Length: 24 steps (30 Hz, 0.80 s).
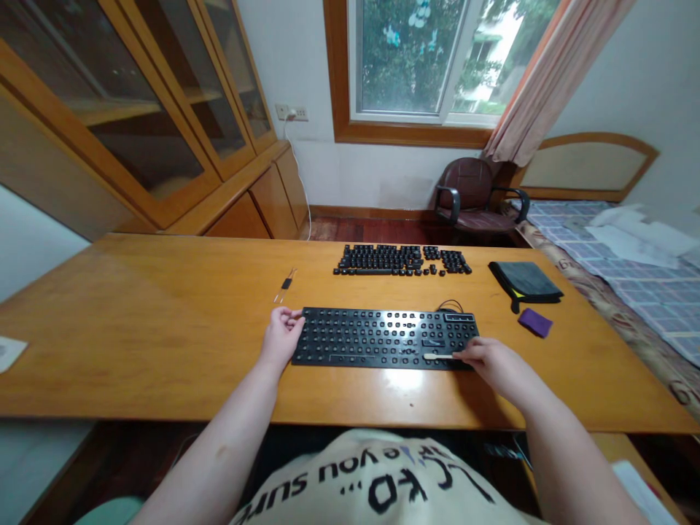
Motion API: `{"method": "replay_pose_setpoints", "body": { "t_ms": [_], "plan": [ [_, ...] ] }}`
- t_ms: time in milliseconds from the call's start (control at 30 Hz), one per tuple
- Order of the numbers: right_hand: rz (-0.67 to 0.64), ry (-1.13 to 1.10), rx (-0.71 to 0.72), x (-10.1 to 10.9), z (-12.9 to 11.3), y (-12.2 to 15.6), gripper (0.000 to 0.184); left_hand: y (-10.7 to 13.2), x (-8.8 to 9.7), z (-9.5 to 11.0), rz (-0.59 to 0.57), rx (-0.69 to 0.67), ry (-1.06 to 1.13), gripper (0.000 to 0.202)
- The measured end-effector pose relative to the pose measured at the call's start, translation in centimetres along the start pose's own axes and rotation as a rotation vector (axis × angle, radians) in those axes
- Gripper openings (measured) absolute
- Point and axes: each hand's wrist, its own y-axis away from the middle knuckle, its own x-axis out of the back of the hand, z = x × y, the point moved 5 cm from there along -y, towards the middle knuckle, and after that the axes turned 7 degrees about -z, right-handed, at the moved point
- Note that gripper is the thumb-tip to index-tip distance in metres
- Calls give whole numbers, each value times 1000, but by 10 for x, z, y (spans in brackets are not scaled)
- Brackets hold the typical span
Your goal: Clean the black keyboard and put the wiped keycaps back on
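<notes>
A black keyboard base (pixel 383 337) with its keycaps taken off lies in front of me on the wooden desk (pixel 164 328). My left hand (pixel 280 337) grips its left end, fingers curled over the corner. My right hand (pixel 489 361) rests at the keyboard's lower right and pinches a thin pale stick (pixel 437 356) that lies across the bottom row. The removed black keycaps (pixel 402 259) are laid out in rows farther back on the desk.
A small wire tool (pixel 285 284) lies left of the keycaps. A dark folded cloth (pixel 525 281) and a purple cloth (pixel 535 321) sit at the right. Behind the desk stand a chair (pixel 470 197), a glass-door cabinet (pixel 164 124) and a bed (pixel 628 255).
</notes>
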Motion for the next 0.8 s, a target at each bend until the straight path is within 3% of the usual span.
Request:
{"method": "replay_pose_setpoints", "body": {
  "t_ms": [200,800],
  "plan": [
    [11,-19,50,-30,-49,-23,33,0,0,-3,-2,-7,-11,34],
    [-146,155,258,-55,-181,-98,33,1,-2,0,0,-9,-32,33]
  ]
}}
